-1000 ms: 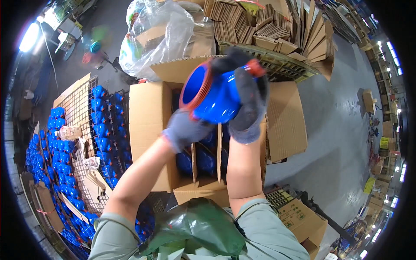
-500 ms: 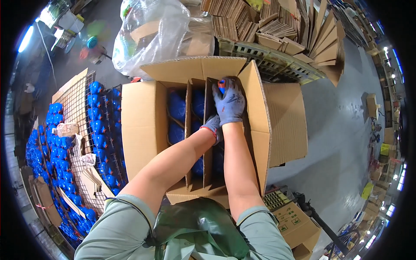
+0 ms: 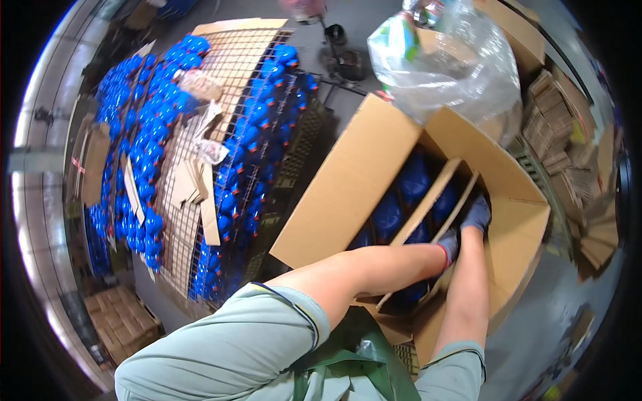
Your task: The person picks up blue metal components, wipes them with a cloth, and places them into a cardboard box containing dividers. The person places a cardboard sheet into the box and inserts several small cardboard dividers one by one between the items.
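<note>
An open cardboard box point(image 3: 341, 180) stands in front of me, its flaps folded out. Upright cardboard dividers point(image 3: 425, 200) split it lengthwise. Shiny blue rounded items point(image 3: 386, 215) fill the left and middle rows. Both of my hands wear blue-grey gloves and reach down into the right-hand row. My right hand point(image 3: 477, 212) is deep beside the right divider, fingers hidden in the shadow. My left hand point(image 3: 451, 246) is close to it, against the divider, with its fingers out of sight too. Whatever either hand grips cannot be made out.
On the left, a wire-mesh rack point(image 3: 231, 67) carries many blue items with red tips, cardboard pieces point(image 3: 190, 184) among them. Clear plastic wrap point(image 3: 461, 63) bulges behind the box. Stacked cardboard point(image 3: 568, 140) stands at the right. A stack of brown cartons point(image 3: 120, 321) sits at lower left.
My view has swung left, so the box now appears farther right and tilted. My right hand has gone deeper; the blue and red item seen at its fingers is now hidden.
</note>
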`<state>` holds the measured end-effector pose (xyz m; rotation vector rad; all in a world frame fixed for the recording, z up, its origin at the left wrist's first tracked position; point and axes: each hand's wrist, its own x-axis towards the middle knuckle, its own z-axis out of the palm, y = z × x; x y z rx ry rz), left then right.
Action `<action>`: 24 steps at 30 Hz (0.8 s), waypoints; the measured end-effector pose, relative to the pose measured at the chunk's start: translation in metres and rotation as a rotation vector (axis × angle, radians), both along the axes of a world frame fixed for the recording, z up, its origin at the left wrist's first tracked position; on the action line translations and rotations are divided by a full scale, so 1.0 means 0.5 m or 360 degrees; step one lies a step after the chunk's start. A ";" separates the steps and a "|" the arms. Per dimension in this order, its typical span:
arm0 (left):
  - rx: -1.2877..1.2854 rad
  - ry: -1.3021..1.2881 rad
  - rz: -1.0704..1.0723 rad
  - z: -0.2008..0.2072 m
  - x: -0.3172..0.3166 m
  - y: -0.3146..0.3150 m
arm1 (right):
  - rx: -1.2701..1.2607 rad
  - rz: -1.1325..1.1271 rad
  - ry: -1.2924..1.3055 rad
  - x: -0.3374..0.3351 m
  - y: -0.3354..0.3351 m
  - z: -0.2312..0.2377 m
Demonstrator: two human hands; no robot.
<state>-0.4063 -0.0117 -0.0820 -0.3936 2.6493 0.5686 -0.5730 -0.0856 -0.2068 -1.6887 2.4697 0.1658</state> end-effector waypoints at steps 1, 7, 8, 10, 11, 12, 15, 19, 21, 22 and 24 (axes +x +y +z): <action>-0.0059 -0.0055 -0.0094 0.024 0.008 0.022 | 0.0083 0.0113 0.0085 -0.025 0.000 -0.028; 0.0256 0.1488 0.0400 0.216 0.356 -0.006 | -0.0053 0.0065 -0.0138 -0.112 0.046 -0.133; 0.0329 0.1623 0.0714 0.226 0.465 -0.032 | -0.0148 0.0324 0.0401 -0.104 0.048 -0.126; -0.0450 0.1558 0.1499 0.170 0.730 0.024 | 0.0354 0.0528 0.0417 0.069 -0.044 -0.017; -0.0460 0.1226 0.1892 0.178 0.836 0.033 | 0.0369 0.0432 0.0180 0.058 -0.046 -0.003; -0.0760 0.0983 0.2261 0.133 0.944 0.063 | 0.0382 0.0348 -0.0061 0.037 -0.044 0.009; -0.0842 -0.0777 0.2892 0.012 1.168 0.108 | 0.0112 -0.0114 -0.0747 -0.039 -0.050 0.046; -0.0235 -0.0605 0.2815 -0.045 1.346 0.192 | -0.0527 -0.0750 -0.2051 0.002 0.011 0.120; -0.0106 -0.0256 0.2993 0.004 1.395 0.229 | -0.0853 -0.0574 -0.1669 0.081 0.083 0.173; -0.0150 0.0015 0.3092 0.061 1.398 0.228 | -0.0969 -0.0473 -0.1552 0.132 0.124 0.207; 0.0212 0.0694 0.3109 0.091 1.465 0.279 | -0.1291 0.0027 -0.0969 0.320 0.174 0.276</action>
